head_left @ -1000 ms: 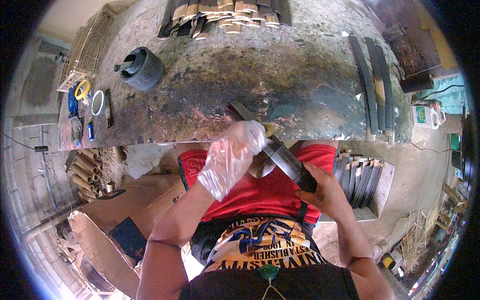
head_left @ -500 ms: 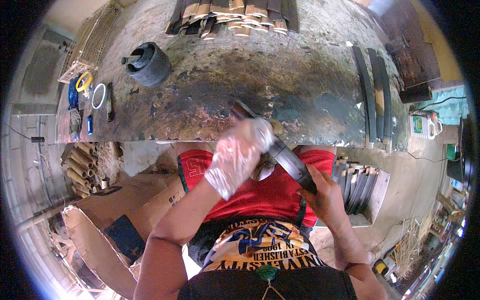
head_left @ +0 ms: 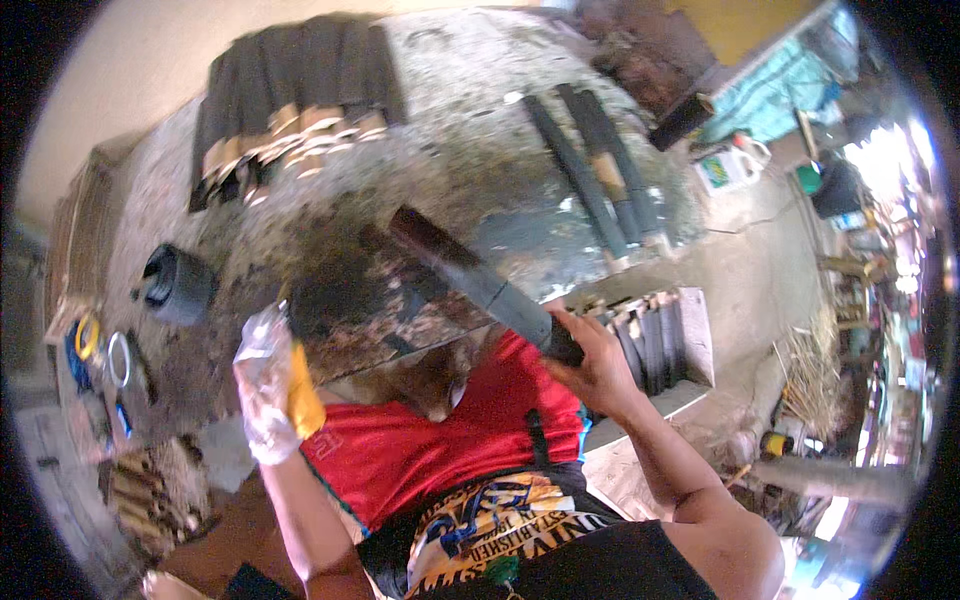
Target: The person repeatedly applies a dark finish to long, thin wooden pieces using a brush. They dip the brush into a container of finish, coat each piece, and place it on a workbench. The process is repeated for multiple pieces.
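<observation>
My right hand (head_left: 595,365) is bare and closed round the near end of a dark split-bamboo slat (head_left: 490,290). The slat slants away to the upper left, brownish at its far end and grey-black nearer my fingers. It hangs over the table's front edge and my red shorts. In a clear plastic glove, my left hand (head_left: 265,385) is apart from the slat, near the table's front left. Its fingers are curled in. A yellow thing (head_left: 306,390) shows along its right side, and a thin tip sticks up above it; blur hides what they are.
Dark slats with pale ends (head_left: 300,100) lie piled at the table's back left. Several loose dark slats (head_left: 585,165) lie at the right. A black pot (head_left: 182,287) and tape rings (head_left: 120,360) stand left. More slats fill a box (head_left: 700,335) below right.
My view has turned to the right. My gloved left hand has come off the slat and moved away to the left. My right hand still grips the slat's near end.
</observation>
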`<action>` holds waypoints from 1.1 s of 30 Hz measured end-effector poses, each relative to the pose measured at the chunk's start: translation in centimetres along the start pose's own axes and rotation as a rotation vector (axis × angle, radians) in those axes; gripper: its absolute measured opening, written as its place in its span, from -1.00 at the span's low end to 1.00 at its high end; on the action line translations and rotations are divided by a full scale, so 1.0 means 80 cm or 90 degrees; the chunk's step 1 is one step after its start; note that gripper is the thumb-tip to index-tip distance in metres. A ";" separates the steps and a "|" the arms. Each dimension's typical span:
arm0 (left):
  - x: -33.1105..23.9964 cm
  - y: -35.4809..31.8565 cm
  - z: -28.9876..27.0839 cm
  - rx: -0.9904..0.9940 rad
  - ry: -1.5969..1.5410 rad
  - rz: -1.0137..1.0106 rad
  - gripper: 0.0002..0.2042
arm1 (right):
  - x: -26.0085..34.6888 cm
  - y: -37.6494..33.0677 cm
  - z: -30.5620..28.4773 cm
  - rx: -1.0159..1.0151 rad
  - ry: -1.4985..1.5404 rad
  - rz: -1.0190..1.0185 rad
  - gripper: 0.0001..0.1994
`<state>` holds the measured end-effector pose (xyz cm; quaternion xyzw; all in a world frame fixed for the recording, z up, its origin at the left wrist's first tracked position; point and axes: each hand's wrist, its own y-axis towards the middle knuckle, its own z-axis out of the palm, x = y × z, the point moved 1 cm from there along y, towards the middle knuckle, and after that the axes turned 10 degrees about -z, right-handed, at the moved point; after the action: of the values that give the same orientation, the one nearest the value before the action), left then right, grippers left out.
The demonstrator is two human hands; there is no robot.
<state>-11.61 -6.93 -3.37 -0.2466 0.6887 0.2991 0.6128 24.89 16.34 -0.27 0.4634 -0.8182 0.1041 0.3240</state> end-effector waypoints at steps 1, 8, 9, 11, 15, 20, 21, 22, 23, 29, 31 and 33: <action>0.005 0.006 -0.010 -0.046 0.130 -0.128 -0.54 | -0.015 0.004 -0.010 -0.028 -0.036 0.032 -0.35; 0.001 -0.005 -0.014 -0.061 0.406 0.126 -0.55 | -0.139 0.066 -0.098 -0.227 0.050 0.153 -0.25; -0.001 -0.008 -0.011 -0.057 0.331 0.067 -0.52 | -0.156 0.080 -0.115 -0.201 0.081 0.185 -0.23; -0.006 -0.012 -0.007 -0.068 0.172 -0.044 -0.48 | -0.173 0.104 -0.138 -0.222 -0.172 0.138 -0.19; 0.004 -0.017 -0.007 -0.171 -0.388 -0.291 -0.60 | -0.167 0.171 -0.142 -0.323 -0.188 0.080 -0.17; 0.032 -0.019 -0.027 -0.061 -0.518 -0.253 -0.60 | -0.117 0.312 -0.046 -0.246 0.007 -0.128 -0.48; 0.038 -0.019 -0.032 -0.025 -0.485 -0.232 -0.60 | -0.102 0.340 -0.028 -0.200 0.041 -0.159 -0.52; 0.042 -0.018 -0.036 0.007 -0.470 -0.195 -0.62 | -0.084 0.367 -0.008 -0.177 0.023 -0.167 -0.57; 0.046 -0.016 -0.040 0.029 -0.490 -0.174 -0.66 | -0.063 0.397 0.015 -0.162 0.011 -0.207 -0.61; 0.057 -0.006 -0.042 -0.069 -0.271 -0.231 -0.70 | 0.029 0.541 0.138 -0.034 0.179 0.019 -0.55; 0.054 -0.004 -0.040 -0.075 -0.199 -0.243 -0.74 | 0.040 0.569 0.163 -0.156 0.062 0.062 -0.44; 0.050 -0.004 -0.039 -0.068 -0.297 -0.275 -0.84 | 0.035 0.581 0.170 -0.098 0.090 0.083 -0.43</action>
<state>-14.09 -9.27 -7.15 -0.3437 0.4448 0.2464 0.7895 -20.42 33.50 -2.91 0.3747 -0.8273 0.0944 0.4078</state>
